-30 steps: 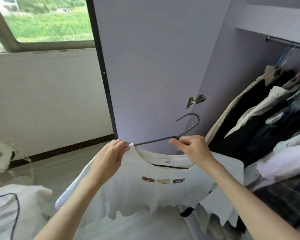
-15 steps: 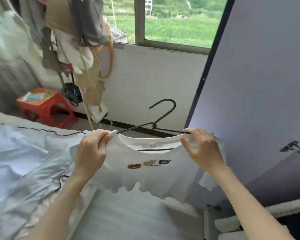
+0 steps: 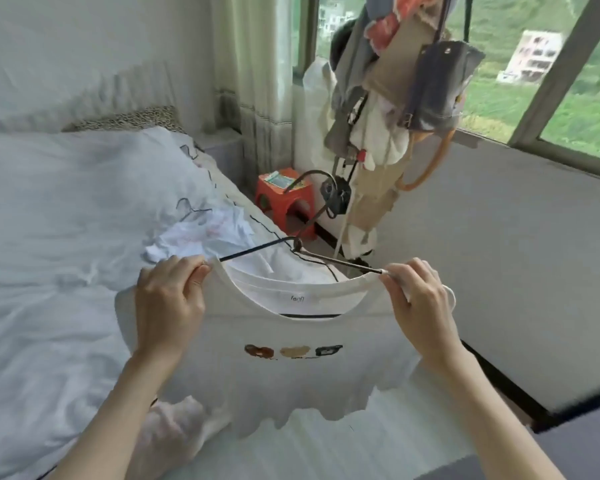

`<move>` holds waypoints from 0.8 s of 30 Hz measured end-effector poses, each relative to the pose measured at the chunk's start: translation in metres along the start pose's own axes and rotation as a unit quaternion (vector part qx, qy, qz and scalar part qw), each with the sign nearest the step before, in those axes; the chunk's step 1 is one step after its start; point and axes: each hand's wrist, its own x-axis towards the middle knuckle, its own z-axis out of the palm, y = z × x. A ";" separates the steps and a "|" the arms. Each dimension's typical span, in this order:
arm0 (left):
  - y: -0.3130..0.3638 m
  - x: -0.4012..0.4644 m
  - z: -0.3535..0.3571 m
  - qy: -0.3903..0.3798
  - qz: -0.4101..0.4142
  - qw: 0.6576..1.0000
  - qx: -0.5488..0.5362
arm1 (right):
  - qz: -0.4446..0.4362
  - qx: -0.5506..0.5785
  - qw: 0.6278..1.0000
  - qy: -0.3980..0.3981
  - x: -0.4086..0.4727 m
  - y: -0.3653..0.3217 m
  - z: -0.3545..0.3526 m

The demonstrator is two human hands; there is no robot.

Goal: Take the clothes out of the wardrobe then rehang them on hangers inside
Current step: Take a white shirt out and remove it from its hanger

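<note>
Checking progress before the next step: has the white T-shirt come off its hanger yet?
No: the white T-shirt hangs on the dark wire hanger, with the left hand and right hand pinching its shoulders.

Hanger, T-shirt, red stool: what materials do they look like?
Hanger: thin dark wire, likely metal, possibly coated, matte.
T-shirt: soft white knit, probably cotton, drapes limply, printed patches.
Red stool: moulded plastic, glossy, rounded cut-outs.

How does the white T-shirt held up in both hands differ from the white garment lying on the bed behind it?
The held T-shirt hangs spread flat on a dark wire hanger, gripped at each shoulder by the left hand and right hand; the garment on the bed lies crumpled and untouched. The T-shirt shows three small brown, tan and dark motifs; the other has faint reddish marks. Both are white.
</note>
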 end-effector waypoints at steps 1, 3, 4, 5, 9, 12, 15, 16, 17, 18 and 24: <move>-0.014 0.006 -0.010 0.019 0.003 1.000 0.016 | -0.017 0.018 1.000 -0.002 0.012 -0.012 0.014; -0.041 0.016 -0.028 0.053 0.011 0.998 0.043 | -0.047 0.047 0.998 -0.001 0.036 -0.038 0.042; -0.056 0.021 -0.038 0.068 0.011 0.996 0.058 | -0.057 0.065 0.996 0.000 0.049 -0.052 0.056; -0.069 0.026 -0.047 0.085 0.006 0.993 0.077 | -0.067 0.082 0.994 0.002 0.061 -0.066 0.070; -0.116 0.048 -0.084 0.156 -0.035 0.971 0.175 | -0.109 0.124 0.986 0.028 0.107 -0.122 0.124; -0.148 0.068 -0.107 0.200 -0.051 0.953 0.223 | -0.140 0.150 0.977 0.051 0.140 -0.163 0.164; -0.183 0.088 -0.124 0.232 -0.057 0.937 0.254 | -0.155 0.176 0.970 0.058 0.173 -0.199 0.207; -0.194 0.096 -0.127 0.237 -0.058 0.934 0.260 | -0.158 0.184 0.968 0.059 0.184 -0.209 0.221; -0.205 0.104 -0.130 0.240 -0.060 0.932 0.264 | -0.160 0.190 0.967 0.060 0.194 -0.219 0.235; -0.216 0.112 -0.132 0.241 -0.064 0.931 0.267 | -0.164 0.196 0.965 0.063 0.205 -0.227 0.248; -0.299 0.165 -0.114 0.220 -0.093 0.930 0.279 | -0.181 0.218 0.958 0.044 0.270 -0.257 0.343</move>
